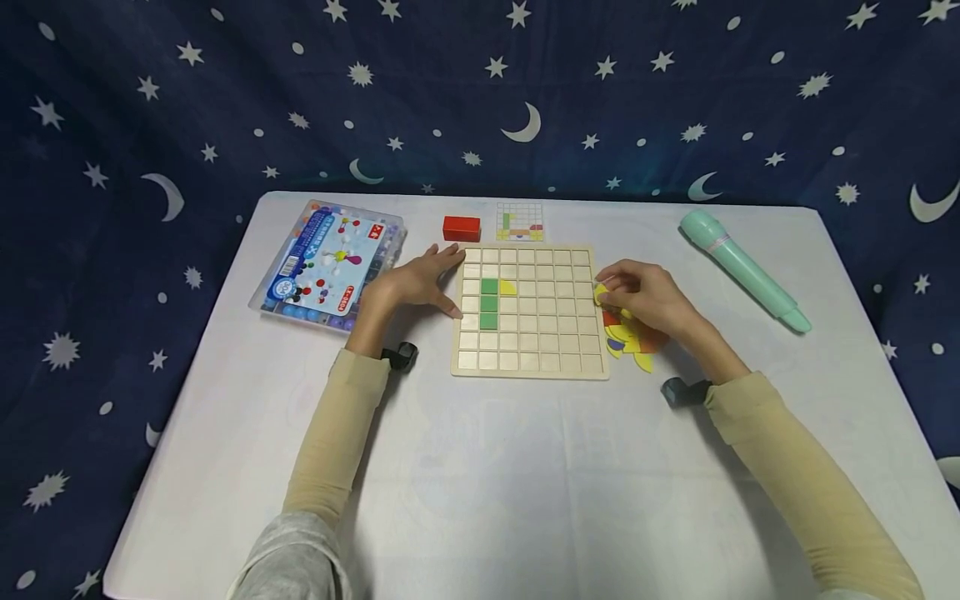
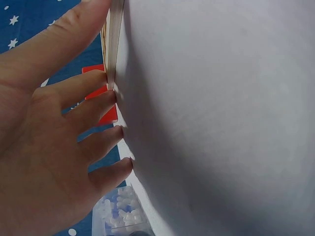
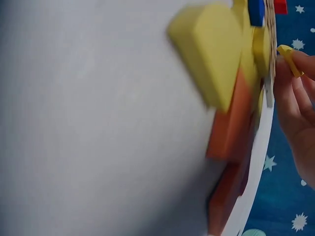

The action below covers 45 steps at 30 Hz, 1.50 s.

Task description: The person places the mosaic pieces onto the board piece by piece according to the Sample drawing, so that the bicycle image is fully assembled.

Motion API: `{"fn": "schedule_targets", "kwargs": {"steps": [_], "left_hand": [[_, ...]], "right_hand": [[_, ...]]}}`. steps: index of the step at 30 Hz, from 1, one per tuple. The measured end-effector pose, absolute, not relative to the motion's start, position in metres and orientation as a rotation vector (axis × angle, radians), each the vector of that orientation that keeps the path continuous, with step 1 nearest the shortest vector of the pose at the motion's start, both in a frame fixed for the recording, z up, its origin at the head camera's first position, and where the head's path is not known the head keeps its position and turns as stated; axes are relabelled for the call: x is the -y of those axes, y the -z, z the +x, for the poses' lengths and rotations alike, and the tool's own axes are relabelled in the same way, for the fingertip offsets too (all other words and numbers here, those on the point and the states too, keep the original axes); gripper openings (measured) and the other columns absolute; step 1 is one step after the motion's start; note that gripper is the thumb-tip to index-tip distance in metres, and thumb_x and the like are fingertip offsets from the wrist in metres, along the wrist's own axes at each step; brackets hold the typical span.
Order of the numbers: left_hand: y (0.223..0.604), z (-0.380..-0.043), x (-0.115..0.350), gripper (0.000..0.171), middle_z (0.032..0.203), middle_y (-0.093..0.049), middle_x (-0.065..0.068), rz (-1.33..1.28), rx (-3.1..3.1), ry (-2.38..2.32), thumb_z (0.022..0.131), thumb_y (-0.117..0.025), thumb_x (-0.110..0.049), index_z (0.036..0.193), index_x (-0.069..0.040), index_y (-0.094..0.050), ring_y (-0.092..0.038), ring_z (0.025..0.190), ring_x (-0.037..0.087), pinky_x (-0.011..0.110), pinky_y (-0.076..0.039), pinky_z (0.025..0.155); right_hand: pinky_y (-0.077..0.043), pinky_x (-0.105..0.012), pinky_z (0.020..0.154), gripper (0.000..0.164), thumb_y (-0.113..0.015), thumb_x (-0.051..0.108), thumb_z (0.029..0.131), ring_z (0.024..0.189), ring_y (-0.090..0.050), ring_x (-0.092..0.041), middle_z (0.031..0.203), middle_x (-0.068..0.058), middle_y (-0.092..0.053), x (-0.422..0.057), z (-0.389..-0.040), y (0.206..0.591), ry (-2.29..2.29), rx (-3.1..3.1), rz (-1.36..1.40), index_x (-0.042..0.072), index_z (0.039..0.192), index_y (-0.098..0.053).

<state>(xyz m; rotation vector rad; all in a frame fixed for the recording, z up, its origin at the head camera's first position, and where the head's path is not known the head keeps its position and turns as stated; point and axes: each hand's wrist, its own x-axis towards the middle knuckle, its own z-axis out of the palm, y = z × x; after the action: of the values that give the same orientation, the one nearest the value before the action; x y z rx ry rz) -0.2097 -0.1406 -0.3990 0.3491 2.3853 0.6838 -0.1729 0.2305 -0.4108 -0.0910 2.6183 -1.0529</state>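
A pale wooden grid board [image 1: 551, 363] lies on the white table, with several green squares [image 1: 489, 303] in one column and a yellow quarter-round piece [image 1: 507, 288] beside the top one. My left hand [image 1: 416, 282] rests at the board's left edge, fingers spread and nearly straight, thumb against the frame. Off the board's right edge, my right hand [image 1: 651, 296] pinches a small yellow piece [image 3: 290, 60] between thumb and fingers. Beneath that hand is a loose pile of flat pieces, among them a yellow one [image 1: 643, 362] and an orange one [image 3: 230, 123]; the hand partly hides the pile.
Behind the board are a red block [image 1: 461, 228] and a small pattern card [image 1: 519, 223]. A clear plastic case [image 1: 322, 262] of coloured parts lies to the left. At the right lies a mint-green tube-shaped object [image 1: 742, 268]. A starry dark blue cloth [image 1: 450, 92] hangs behind the table.
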Motion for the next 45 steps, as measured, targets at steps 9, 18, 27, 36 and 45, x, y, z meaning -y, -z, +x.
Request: {"fn": "schedule_targets", "kwargs": {"steps": [9,18,27,36,45], "left_hand": [[0.399,-0.21,0.14,0.113,0.175,-0.005,-0.004,0.346,-2.378,-0.675,0.078,-0.091,-0.026,0.166,-0.022,-0.021,0.007,0.162,0.023,0.056,-0.01,0.129],[0.397,-0.212,0.139,0.113,0.175,-0.004,-0.003,0.367,-2.375,-0.668,0.078,-0.091,-0.026,0.166,-0.022,-0.02,0.007,0.162,0.023,0.055,-0.008,0.129],[0.396,-0.211,0.14,0.112,0.175,-0.004,-0.003,0.369,-2.384,-0.671,0.079,-0.09,-0.025,0.166,-0.021,-0.021,0.007,0.162,0.024,0.056,-0.008,0.129],[0.396,-0.21,0.14,0.111,0.175,-0.005,-0.003,0.374,-2.385,-0.657,0.079,-0.09,-0.026,0.166,-0.021,-0.021,0.006,0.162,0.024,0.057,-0.009,0.129],[0.395,-0.209,0.141,0.11,0.175,-0.005,-0.002,0.373,-2.389,-0.656,0.079,-0.09,-0.027,0.166,-0.021,-0.022,0.006,0.162,0.025,0.056,-0.009,0.129]], "right_hand": [[-0.058,-0.026,0.075,0.029,-0.073,0.016,0.096,0.092,-0.07,-0.025,0.11,-0.014,-0.073,-0.214,-0.166,0.41,1.184,-2.504,-0.191,0.01,0.125,-0.072],[-0.052,-0.036,0.084,0.019,-0.077,0.019,0.092,0.092,-0.067,-0.022,0.1,-0.005,-0.075,-0.185,-0.17,0.412,1.137,-2.507,-0.329,0.014,0.11,-0.077],[-0.051,-0.029,0.075,0.017,-0.077,0.013,0.091,0.086,-0.068,-0.02,0.098,-0.005,-0.076,-0.154,-0.175,0.409,1.185,-2.427,-0.477,0.01,0.108,-0.077],[-0.049,-0.028,0.068,0.021,-0.071,0.005,0.09,0.082,-0.065,-0.021,0.102,-0.005,-0.078,-0.135,-0.174,0.407,1.183,-2.347,-0.494,0.01,0.11,-0.077],[-0.05,-0.026,0.073,0.014,-0.078,0.013,0.091,0.08,-0.065,-0.019,0.093,-0.003,-0.077,-0.12,-0.175,0.407,1.148,-2.274,-0.6,0.01,0.105,-0.079]]}}
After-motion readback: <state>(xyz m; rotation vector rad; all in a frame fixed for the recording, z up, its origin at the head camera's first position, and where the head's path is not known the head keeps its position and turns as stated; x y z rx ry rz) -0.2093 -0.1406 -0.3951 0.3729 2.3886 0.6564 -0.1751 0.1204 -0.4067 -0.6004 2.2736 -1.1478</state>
